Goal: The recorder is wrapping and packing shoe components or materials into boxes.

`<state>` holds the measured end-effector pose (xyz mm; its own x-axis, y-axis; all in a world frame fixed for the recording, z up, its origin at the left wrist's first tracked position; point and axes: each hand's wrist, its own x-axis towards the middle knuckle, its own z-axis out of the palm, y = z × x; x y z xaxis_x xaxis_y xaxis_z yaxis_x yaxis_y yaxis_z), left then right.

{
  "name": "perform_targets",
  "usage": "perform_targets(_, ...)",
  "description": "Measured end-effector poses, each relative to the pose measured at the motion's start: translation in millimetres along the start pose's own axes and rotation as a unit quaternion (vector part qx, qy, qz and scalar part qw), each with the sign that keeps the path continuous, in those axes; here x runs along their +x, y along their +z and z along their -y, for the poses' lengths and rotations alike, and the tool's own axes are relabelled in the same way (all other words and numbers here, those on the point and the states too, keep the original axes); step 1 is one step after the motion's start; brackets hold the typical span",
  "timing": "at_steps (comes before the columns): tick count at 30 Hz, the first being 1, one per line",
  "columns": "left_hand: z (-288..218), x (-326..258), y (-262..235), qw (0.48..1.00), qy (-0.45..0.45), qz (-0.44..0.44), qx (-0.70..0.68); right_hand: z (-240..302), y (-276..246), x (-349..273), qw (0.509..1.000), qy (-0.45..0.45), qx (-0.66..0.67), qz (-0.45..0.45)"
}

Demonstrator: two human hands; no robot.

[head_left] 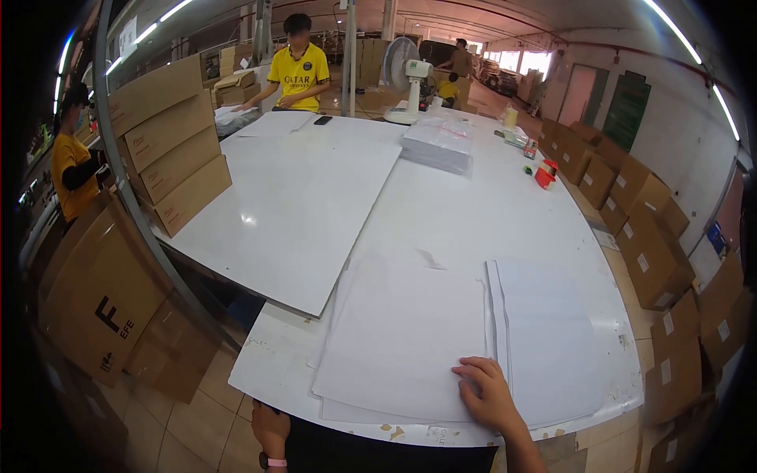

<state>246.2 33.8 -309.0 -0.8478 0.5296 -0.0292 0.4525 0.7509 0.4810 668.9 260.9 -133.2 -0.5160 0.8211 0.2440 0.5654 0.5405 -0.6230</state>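
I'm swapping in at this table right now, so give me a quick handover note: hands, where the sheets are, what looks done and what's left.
Right hand: flat, fingers spread, pressing the near right corner of the big white sheet stack.
Left hand: below the table edge, holding nothing visible.
Second white stack lies just right of the first, edges nearly touching.
Bagged pile sits far across the table.
Done: both stacks lie flat, roughly squared.
Left: cannot tell from this view.

Right hand (487, 392) lies flat, fingers spread, on the near edge of a stack of white sheets (410, 339) on the white table (505, 213). A second white stack (552, 339) lies just beside it. Left hand (270, 430) hangs below the table edge, holding nothing visible.
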Motion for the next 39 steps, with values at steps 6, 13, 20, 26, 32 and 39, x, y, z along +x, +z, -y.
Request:
perform_targets(6, -1.7, 3.3, 10.7, 0.996, 0.027, -0.023, -0.078, 6.4, -5.3, 3.2, 0.999, 0.04, -0.016, 0.001)
perform_targets(13, 13.5, 11.7, 33.8, 0.996, 0.074, 0.034, -0.046, -37.1, -55.7, -4.1, 0.992, 0.091, 0.044, -0.077)
perform_targets(20, 37.7, -1.3, 11.9, 0.998, 0.036, -0.034, 0.036, -91.3, -71.3, -38.5, 0.96, 0.199, -0.192, -0.032)
perform_targets(26, 27.7, -7.1, 1.7, 0.999, 0.012, -0.011, 0.041, -88.8, -70.4, -32.5, 0.965, 0.188, -0.17, -0.069)
perform_targets(32, -26.5, -45.8, -62.7, 0.91, 0.272, 0.29, 0.117, -84.0, -84.0, -15.0, 0.958, 0.204, -0.114, -0.164)
perform_targets(39, -126.0, -68.1, -124.9, 0.552, 0.148, 0.556, -0.603, 39.3, -34.3, 13.0, 0.978, 0.07, 0.103, -0.168)
